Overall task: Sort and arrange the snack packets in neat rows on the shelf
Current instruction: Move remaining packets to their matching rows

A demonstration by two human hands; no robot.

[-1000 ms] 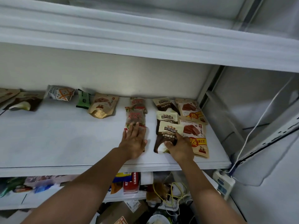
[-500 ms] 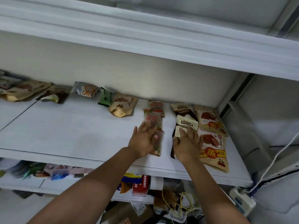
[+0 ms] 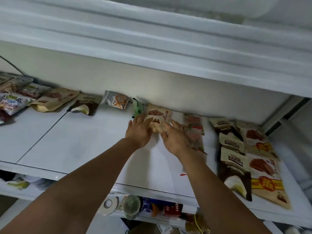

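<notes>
We have shifted left: left hand (image 3: 140, 131) and right hand (image 3: 175, 138), fingers straight, bracket 1 far packet (image 3: 160, 114) for sorting.

Only "Life" on the far-left white packet (image 3: 12, 103); other print blurred.

On the white shelf (image 3: 81, 149), the left hand (image 3: 139, 130) and right hand (image 3: 175, 138), fingers spread, touch either side of a tan pouch (image 3: 159, 114) lying far back by the wall; sorted packets (image 3: 236, 159) lie in rows at right.
</notes>
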